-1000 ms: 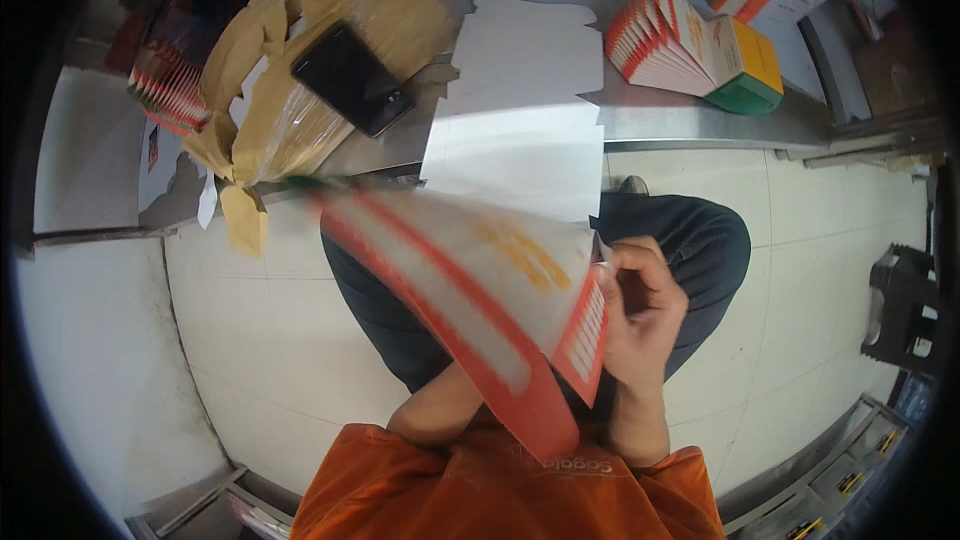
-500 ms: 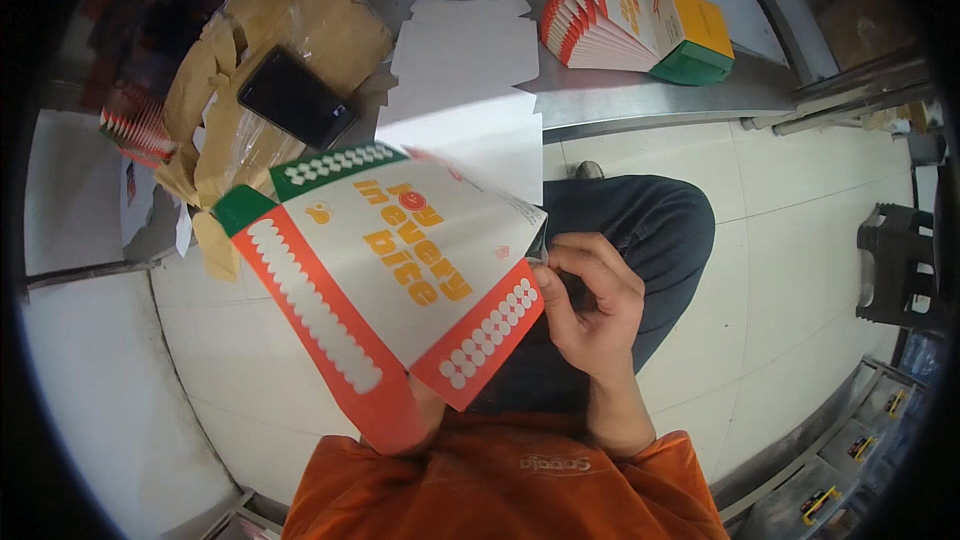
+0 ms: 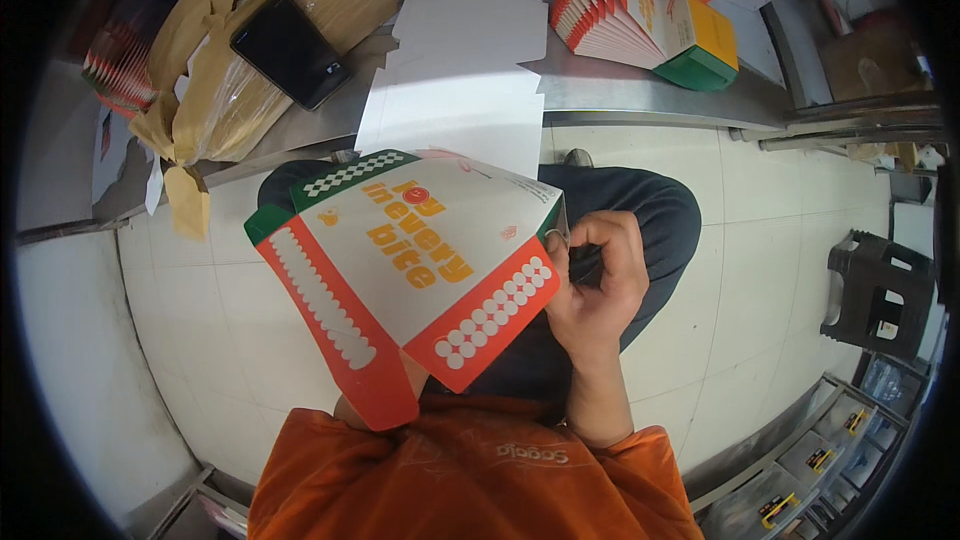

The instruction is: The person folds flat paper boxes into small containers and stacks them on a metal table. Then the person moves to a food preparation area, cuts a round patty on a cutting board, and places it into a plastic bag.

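A partly folded cardboard food box [image 3: 400,240], white with orange lettering, red and green edges and rows of white dots, is held over my lap. My right hand [image 3: 605,275] pinches its right corner between thumb and fingers, by a small green-edged flap. Behind the box, my left hand is hidden; only a bit of the left forearm [image 3: 417,374] shows below the panel, so its fingers cannot be seen. The long red side panel hangs toward my orange shirt. Beyond the box, flat white card blanks [image 3: 460,90] lie on the metal table and reach over its near edge.
A black phone [image 3: 290,50] rests on torn brown wrapping paper [image 3: 225,105] at the left of the metal table [image 3: 640,100]. Fanned, stacked boxes [image 3: 615,15] lie at the right. A dark plastic stool [image 3: 880,290] stands on the tiled floor, with clear drawers [image 3: 805,460] nearer.
The view has shifted slightly. The box sits a little flatter and its left side has swung inward. My right hand keeps its pinch at the corner.
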`<control>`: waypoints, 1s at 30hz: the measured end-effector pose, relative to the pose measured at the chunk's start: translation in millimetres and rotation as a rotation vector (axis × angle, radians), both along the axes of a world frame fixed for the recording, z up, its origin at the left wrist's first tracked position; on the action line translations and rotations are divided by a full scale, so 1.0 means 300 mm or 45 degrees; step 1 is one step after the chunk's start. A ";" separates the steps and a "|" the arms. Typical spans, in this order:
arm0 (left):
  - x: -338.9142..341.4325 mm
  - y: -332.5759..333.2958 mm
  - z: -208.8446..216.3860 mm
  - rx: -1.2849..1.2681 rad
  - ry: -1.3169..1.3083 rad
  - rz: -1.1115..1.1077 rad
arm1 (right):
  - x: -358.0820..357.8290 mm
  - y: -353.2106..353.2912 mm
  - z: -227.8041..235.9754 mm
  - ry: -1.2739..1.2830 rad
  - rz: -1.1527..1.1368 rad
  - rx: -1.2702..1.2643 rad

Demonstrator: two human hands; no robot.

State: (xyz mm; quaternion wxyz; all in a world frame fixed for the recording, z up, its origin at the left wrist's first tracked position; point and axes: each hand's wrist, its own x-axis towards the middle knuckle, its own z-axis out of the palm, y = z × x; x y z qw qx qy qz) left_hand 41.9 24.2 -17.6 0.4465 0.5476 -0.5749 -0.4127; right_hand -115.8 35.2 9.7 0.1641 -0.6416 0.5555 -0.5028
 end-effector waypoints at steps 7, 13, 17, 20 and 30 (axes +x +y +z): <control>0.017 -0.005 -0.024 0.016 0.064 -0.027 | -0.038 -0.016 0.030 -0.106 0.408 0.117; 0.031 -0.024 -0.058 0.010 0.110 -0.047 | -0.020 0.002 -0.034 -0.802 0.476 0.467; 0.043 0.025 -0.059 -0.090 0.027 -0.157 | 0.027 -0.029 -0.055 -0.981 0.482 0.701; 0.126 0.011 0.115 -0.123 -0.197 -0.597 | -0.001 -0.043 -0.075 -0.998 0.293 0.831; 0.089 -0.009 0.314 -0.197 0.244 -0.172 | 0.033 -0.060 0.104 -0.120 0.565 0.075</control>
